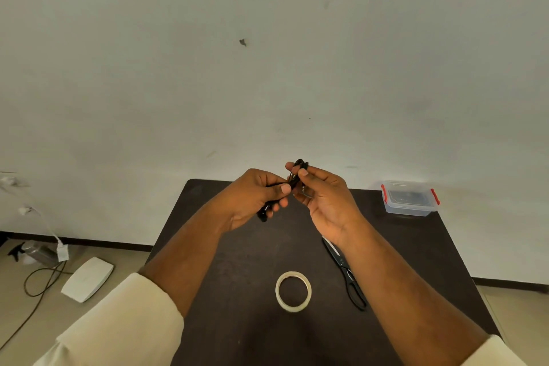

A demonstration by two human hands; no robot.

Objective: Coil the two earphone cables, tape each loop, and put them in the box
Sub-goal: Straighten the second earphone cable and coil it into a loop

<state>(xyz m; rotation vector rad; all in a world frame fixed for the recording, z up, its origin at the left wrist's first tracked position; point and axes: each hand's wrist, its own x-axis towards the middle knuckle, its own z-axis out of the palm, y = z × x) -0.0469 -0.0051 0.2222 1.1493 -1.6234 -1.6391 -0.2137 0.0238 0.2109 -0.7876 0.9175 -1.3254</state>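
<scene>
A black earphone cable (pixel 298 171) is bunched into a small coil held up above the dark table (pixel 237 291). My right hand (pixel 323 202) pinches the top of the coil between thumb and fingers. My left hand (pixel 255 199) grips the lower part, with an earbud end poking out under its fingers. A roll of clear tape (pixel 293 291) lies flat on the table near me. The clear plastic box (pixel 410 198) with red clips stands at the table's far right corner. I see only one cable.
Black scissors (pixel 346 273) lie on the table right of the tape, partly under my right forearm. On the floor at left are a white flat device (pixel 87 279), cords and a spray bottle (pixel 35 252). A wall with paper sheets is straight ahead.
</scene>
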